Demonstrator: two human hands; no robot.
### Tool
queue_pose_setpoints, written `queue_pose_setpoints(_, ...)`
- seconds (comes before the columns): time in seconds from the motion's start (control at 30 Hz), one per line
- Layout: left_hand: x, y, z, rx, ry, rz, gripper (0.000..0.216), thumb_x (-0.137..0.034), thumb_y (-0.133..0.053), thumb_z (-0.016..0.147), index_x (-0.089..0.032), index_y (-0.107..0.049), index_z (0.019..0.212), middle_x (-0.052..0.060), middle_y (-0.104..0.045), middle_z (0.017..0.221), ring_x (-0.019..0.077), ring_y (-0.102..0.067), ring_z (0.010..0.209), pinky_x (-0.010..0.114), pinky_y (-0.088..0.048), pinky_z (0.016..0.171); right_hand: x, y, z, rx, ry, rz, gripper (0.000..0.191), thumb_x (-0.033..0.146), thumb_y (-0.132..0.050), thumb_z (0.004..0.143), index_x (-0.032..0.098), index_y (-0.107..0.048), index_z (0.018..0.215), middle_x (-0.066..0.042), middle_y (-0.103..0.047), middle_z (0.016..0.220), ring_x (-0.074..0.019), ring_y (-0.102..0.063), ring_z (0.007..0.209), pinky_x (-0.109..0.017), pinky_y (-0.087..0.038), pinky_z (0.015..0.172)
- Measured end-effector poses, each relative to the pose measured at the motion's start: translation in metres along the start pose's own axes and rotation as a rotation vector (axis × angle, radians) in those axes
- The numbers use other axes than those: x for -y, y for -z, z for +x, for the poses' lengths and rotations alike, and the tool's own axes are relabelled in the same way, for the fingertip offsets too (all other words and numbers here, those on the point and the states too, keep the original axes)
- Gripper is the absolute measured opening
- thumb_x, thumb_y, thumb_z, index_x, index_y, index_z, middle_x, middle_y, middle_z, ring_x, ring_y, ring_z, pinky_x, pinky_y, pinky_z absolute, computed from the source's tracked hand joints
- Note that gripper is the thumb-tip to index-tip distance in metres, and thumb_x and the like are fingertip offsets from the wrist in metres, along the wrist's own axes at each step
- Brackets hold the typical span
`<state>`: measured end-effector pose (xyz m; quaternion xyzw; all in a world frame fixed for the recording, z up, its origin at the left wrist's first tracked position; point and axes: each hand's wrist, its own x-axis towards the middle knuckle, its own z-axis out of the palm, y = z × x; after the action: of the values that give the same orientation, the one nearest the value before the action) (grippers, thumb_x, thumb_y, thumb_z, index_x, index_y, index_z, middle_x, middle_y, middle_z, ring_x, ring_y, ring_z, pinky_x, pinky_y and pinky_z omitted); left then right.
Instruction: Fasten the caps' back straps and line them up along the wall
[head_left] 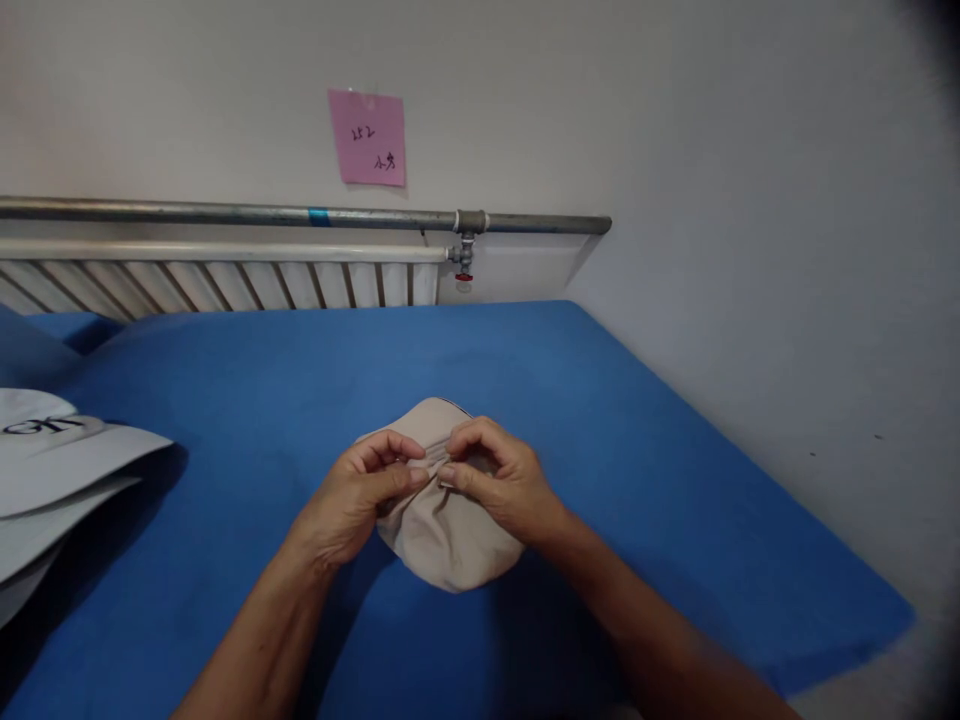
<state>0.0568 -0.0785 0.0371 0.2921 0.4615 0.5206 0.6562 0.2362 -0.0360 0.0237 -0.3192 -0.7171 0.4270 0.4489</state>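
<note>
A beige fabric cap [450, 545] is between my hands over the blue surface, its smooth brim-like part pointing away from me and its soft crown toward me. My left hand [369, 487] pinches the gathered cloth at the cap's middle between thumb and fingers. Just to the right, my right hand [504, 480] pinches the same gathered spot, with the fingertips of both hands close together. Whatever small detail lies between the fingertips is too covered to make out.
Several stacked white caps [71, 470], the top one with dark lettering, lie at the left edge. A blue cloth [315, 370] covers the surface. Behind it are a radiator [217, 285], a metal pipe [225, 213] with a red valve, and a pink note [367, 140] on the wall.
</note>
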Motion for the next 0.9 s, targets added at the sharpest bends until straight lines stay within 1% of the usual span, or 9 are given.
queue_pose_setpoints(0.1, -0.001, 0.000, 0.000, 0.008, 0.001, -0.011, 0.030, -0.018, -0.087, 0.053, -0.015, -0.066, 0.074, -0.001, -0.067, 0.063, 0.0071, -0.059, 0.053, 0.016, -0.044, 0.051, 0.002, 0.008, 0.001, 0.132, -0.052, 0.120, 0.009, 0.027, -0.070, 0.077, 0.022, -0.065, 0.082, -0.003, -0.063, 0.101, -0.0153, -0.060, 0.091, -0.031, -0.049, 0.081)
queue_pose_setpoints(0.17, -0.002, 0.000, -0.001, 0.013, 0.005, -0.013, 0.030, -0.018, -0.087, 0.053, -0.014, -0.066, 0.073, -0.001, -0.067, 0.063, 0.0076, -0.059, 0.053, 0.017, -0.045, 0.052, 0.003, 0.012, 0.000, 0.193, -0.109, 0.216, 0.011, 0.026, -0.071, 0.076, 0.021, -0.066, 0.086, -0.003, -0.063, 0.107, -0.0160, -0.061, 0.096, -0.032, -0.049, 0.084)
queue_pose_setpoints(0.3, -0.002, 0.001, -0.001, 0.022, 0.007, -0.018, 0.028, -0.017, -0.087, 0.053, -0.014, -0.065, 0.071, 0.000, -0.067, 0.062, 0.0080, -0.058, 0.051, 0.017, -0.045, 0.050, -0.001, 0.013, -0.001, 0.198, -0.209, 0.366, 0.015, 0.024, -0.075, 0.072, 0.020, -0.064, 0.081, -0.003, -0.064, 0.103, -0.0138, -0.062, 0.091, -0.030, -0.052, 0.080)
queue_pose_setpoints(0.4, -0.002, 0.002, -0.001, 0.041, 0.025, -0.032, 0.027, -0.017, -0.086, 0.053, -0.014, -0.064, 0.069, 0.001, -0.067, 0.062, 0.0087, -0.058, 0.050, 0.018, -0.044, 0.049, -0.003, 0.010, -0.001, 0.200, -0.224, 0.390, 0.017, 0.025, -0.076, 0.072, 0.019, -0.063, 0.080, -0.003, -0.063, 0.101, -0.0128, -0.061, 0.086, -0.029, -0.053, 0.075)
queue_pose_setpoints(0.47, -0.003, 0.003, 0.000, 0.052, 0.042, -0.059, 0.027, -0.016, -0.086, 0.052, -0.014, -0.064, 0.068, 0.001, -0.067, 0.062, 0.0092, -0.059, 0.051, 0.018, -0.045, 0.050, -0.002, 0.009, -0.001, 0.192, -0.174, 0.334, 0.016, 0.024, -0.075, 0.073, 0.019, -0.062, 0.080, -0.003, -0.063, 0.100, -0.0126, -0.061, 0.085, -0.029, -0.052, 0.076)
queue_pose_setpoints(0.6, -0.005, 0.002, 0.001, 0.047, 0.081, -0.106, 0.029, -0.013, -0.086, 0.051, -0.014, -0.062, 0.065, 0.001, -0.067, 0.060, 0.0092, -0.059, 0.051, 0.018, -0.046, 0.051, 0.002, 0.009, 0.000, 0.173, 0.000, 0.092, 0.009, 0.019, -0.070, 0.078, 0.018, -0.061, 0.077, -0.002, -0.063, 0.095, -0.0131, -0.061, 0.087, -0.028, -0.049, 0.077)
queue_pose_setpoints(0.73, -0.005, 0.003, 0.004, 0.063, 0.103, -0.119, 0.027, -0.012, -0.085, 0.052, -0.014, -0.060, 0.063, -0.001, -0.066, 0.058, 0.0085, -0.058, 0.049, 0.017, -0.045, 0.048, 0.006, 0.007, 0.000, 0.132, 0.152, -0.117, 0.011, 0.013, -0.068, 0.078, 0.019, -0.059, 0.074, -0.001, -0.063, 0.087, -0.0125, -0.060, 0.082, -0.027, -0.047, 0.075)
queue_pose_setpoints(0.9, -0.004, 0.005, 0.005, 0.071, 0.109, -0.129, 0.028, -0.011, -0.085, 0.052, -0.015, -0.059, 0.063, -0.002, -0.064, 0.055, 0.0077, -0.056, 0.046, 0.017, -0.044, 0.046, 0.003, 0.004, -0.001, 0.121, 0.223, -0.206, 0.012, 0.016, -0.065, 0.081, 0.020, -0.055, 0.075, 0.001, -0.061, 0.079, -0.0126, -0.057, 0.078, -0.028, -0.045, 0.074)
